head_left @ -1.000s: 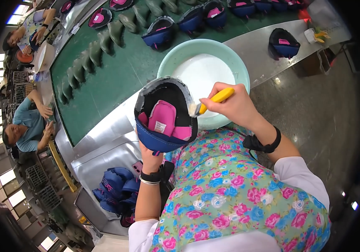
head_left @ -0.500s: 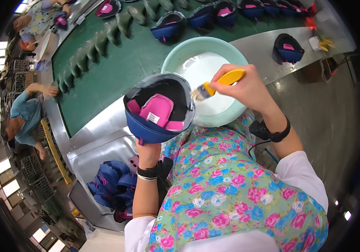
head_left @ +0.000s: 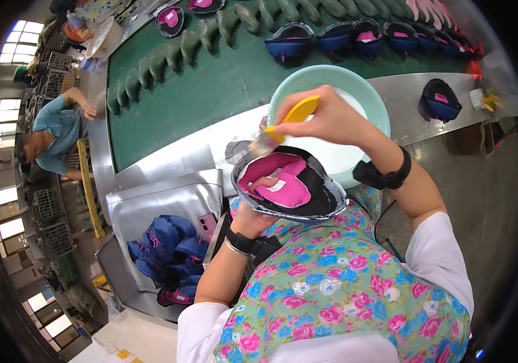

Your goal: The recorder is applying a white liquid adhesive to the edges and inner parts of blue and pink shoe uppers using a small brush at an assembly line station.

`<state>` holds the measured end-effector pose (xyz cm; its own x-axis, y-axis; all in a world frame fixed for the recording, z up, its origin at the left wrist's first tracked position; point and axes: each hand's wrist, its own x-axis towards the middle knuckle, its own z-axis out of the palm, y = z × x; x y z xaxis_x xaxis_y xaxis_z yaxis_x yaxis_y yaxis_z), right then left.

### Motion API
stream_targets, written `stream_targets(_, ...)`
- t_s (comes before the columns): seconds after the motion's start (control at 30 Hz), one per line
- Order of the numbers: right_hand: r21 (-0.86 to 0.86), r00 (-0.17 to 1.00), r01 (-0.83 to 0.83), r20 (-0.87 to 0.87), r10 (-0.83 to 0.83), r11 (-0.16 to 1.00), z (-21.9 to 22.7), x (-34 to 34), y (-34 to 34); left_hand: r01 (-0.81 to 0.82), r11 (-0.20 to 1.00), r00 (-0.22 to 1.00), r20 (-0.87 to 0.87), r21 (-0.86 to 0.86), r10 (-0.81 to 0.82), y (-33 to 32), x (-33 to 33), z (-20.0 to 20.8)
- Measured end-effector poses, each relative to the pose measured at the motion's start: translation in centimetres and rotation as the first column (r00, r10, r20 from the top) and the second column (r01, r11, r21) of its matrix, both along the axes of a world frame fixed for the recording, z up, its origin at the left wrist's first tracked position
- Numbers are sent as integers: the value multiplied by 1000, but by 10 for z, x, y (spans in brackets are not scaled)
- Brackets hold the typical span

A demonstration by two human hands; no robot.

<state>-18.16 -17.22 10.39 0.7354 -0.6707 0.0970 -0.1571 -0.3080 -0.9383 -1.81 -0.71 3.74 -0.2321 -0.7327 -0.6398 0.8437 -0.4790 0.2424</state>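
My left hand (head_left: 251,221) is closed around a blue shoe upper (head_left: 292,190) from its left and lower side. The upper is tilted so its open underside faces up, with a bright pink lining inside and a dark, whitish-smeared edge around it. In my right hand (head_left: 326,118) is a paintbrush (head_left: 301,111) with a yellow handle, pinched between thumb and fingers. Its pale bristles point down and left, at the far left edge of the upper. Beneath my right hand stands a mint-green basin (head_left: 380,107) of white liquid, partly hidden by that hand and the upper.
Blue uppers (head_left: 289,46) and dark green foot-shaped forms (head_left: 190,48) line the green work surface (head_left: 174,115). Another upper (head_left: 441,104) sits on the metal ledge at right. Left of me, a metal tray (head_left: 168,196) holds heaped uppers and a pink phone (head_left: 207,225). A co-worker (head_left: 59,130) sits far left.
My left hand has tipped the upper over and moved it right, showing more of its inside. The brush has come from over the basin to the upper's far left edge. The view has shifted.
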Motion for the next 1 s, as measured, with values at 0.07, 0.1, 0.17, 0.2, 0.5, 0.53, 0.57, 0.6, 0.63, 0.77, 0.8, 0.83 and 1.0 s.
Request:
stream_targets(0.07, 44, 986, 128, -113, -123, 991, -11, -19, -1, 69, 995, 995, 79, -67, -64, 6, 11, -10)
stream_targets(0.1, 93, 967, 189, -191, -168, 978, -18, -32, 1, 64, 995, 996, 66, -75, -59, 6, 9, -3)
stream_targets(0.17, 192, 957, 236, -215, -194, 953, -18, -44, 10, 5, 989, 967, 254, -146, 33, 2, 4, 21)
stream_targets(0.2, 198, 944, 259, -257, -205, 945, -10, -49, 14, -9, 987, 968, 246, -160, 49, 3, 10, 15)
stream_targets(0.5, 34, 985, -60, -161, 65, 998, 53, 17, 10, 112, 821, 692, 637, -560, 339, -31, 41, 2)
stream_targets(0.53, -79, 982, -119, -158, 105, 990, 42, 30, 8, 102, 811, 691, 628, -576, 359, -37, 41, 4)
stream_targets(0.57, -84, 971, -131, -210, 111, 988, 37, 41, 4, 86, 793, 642, 642, -603, 419, -42, 43, 4)
stream_targets(0.6, -85, 958, -154, -259, 127, 984, 30, 55, -3, 63, 777, 583, 655, -627, 481, -46, 49, 2)
stream_targets(0.63, -116, 953, -163, -277, 126, 980, 21, 65, -13, 48, 775, 533, 673, -630, 513, -51, 54, -3)
stream_targets(0.77, -298, 912, -225, -399, 93, 928, -40, 101, -76, -203, 944, 927, 259, -260, 271, -27, 91, 13)
stream_targets(0.8, -314, 884, -242, -462, 75, 918, -50, 107, -94, -279, 942, 950, 92, -187, 299, -15, 100, 33)
stream_targets(0.83, -260, 814, -236, -579, 44, 936, -60, 112, -113, -312, 923, 934, 104, -224, 341, -1, 107, 49)
stream_targets(1.0, -530, 624, -197, -717, -311, 825, -118, 81, -207, -424, 839, 670, 506, -340, 543, 78, 158, 109)
